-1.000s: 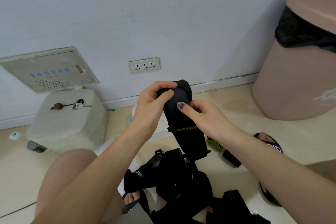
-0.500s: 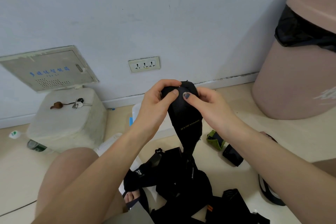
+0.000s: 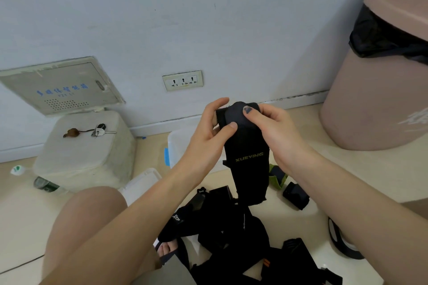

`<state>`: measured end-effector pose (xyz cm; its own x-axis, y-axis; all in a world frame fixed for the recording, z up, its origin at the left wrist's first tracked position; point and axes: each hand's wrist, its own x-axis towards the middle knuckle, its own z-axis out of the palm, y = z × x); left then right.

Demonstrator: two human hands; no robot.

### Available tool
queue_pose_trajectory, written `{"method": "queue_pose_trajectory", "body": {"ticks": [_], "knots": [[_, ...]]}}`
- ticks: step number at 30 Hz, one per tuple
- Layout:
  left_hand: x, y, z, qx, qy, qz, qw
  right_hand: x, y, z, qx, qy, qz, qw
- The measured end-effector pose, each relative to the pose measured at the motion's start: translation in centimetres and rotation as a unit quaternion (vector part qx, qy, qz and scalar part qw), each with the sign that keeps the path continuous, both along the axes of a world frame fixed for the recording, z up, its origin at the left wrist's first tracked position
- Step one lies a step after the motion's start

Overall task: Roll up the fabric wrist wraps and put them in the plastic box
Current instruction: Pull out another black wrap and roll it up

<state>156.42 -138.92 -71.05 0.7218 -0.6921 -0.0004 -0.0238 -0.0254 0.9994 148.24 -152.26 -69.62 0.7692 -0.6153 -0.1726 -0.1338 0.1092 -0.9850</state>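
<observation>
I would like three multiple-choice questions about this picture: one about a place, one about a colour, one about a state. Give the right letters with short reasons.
1. Where do the keys lie?
A. on the white block
B. on the floor
C. in the bin

2. What colour is the held wrist wrap?
A. green
B. black
C. white

3. How is the wrap held?
A. by the left hand only
B. by neither hand
C. by both hands

Answers: 1 A, the keys rest on the block's top. 2 B, its fabric is black with yellowish letters. 3 C, the left hand and right hand both pinch its upper end.
</observation>
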Motion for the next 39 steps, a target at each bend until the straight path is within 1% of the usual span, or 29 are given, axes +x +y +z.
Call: {"method": "queue_pose_trajectory", "body": {"ticks": [4,6,8,10,12,15,18,20,23,25,26,28,29,31,34,36,39], "knots": [[-0.7,-0.1,-1.0,0.016,0.018,-0.031,0.999,0.0,-0.3,0.0,0.034,-0.008,-0.042,0.998],[-0.7,-0.1,-1.3,0.018,0.022,-0.027,0.999,0.0,-0.4,0.1,0.047,0.0,-0.038,0.998],[-0.4,-0.2,-1.1,0.008,0.033,0.002,0.999,-0.1,-0.3,0.2,0.055,0.013,-0.011,0.998],[0.2,-0.4,-0.8,-0.017,0.075,0.044,0.996,-0.2,0.0,0.2,0.034,0.034,0.031,0.998],[0.5,-0.6,-0.7,-0.034,0.111,0.066,0.991,-0.2,0.3,0.1,-0.011,0.053,0.05,0.997],[-0.4,-0.7,-1.1,-0.004,0.106,0.044,0.993,-0.2,0.8,-0.2,-0.033,0.037,0.017,0.999],[-1.8,-0.7,-1.3,0.034,0.061,-0.011,0.998,-0.1,1.0,-0.5,-0.015,0.028,-0.03,0.999],[-1.5,-0.9,-1.2,0.038,0.049,-0.004,0.998,0.0,1.0,-0.7,-0.013,0.032,-0.032,0.999],[-0.4,-0.9,-0.6,0.01,0.076,0.052,0.996,0.1,0.9,-0.9,-0.02,0.055,0.018,0.998],[0.2,-0.9,-0.2,-0.007,0.107,0.077,0.991,0.0,1.2,-0.9,-0.05,0.076,0.054,0.994],[0.3,-0.9,-0.1,-0.016,0.124,0.078,0.989,0.0,1.3,-1.0,-0.069,0.078,0.062,0.993],[-0.1,-0.9,-0.2,-0.012,0.141,0.066,0.988,0.0,1.4,-1.0,-0.093,0.065,0.044,0.993],[-0.4,-0.9,-0.4,0.003,0.128,0.054,0.99,0.0,1.4,-0.9,-0.093,0.053,0.026,0.994],[-1.2,-0.7,-0.7,0.046,0.076,0.012,0.996,0.2,1.1,-0.7,-0.066,0.034,-0.017,0.997],[-2.2,-0.6,-1.0,0.067,0.042,-0.037,0.996,0.3,0.6,-0.5,-0.021,0.018,-0.05,0.998],[-2.1,-0.6,-1.0,0.071,0.022,-0.032,0.997,0.3,0.3,-0.6,-0.009,0.017,-0.05,0.999],[-1.1,-0.8,-0.7,0.034,0.042,0.024,0.998,0.1,0.3,-0.6,0.015,0.015,0.001,1.0]]}}
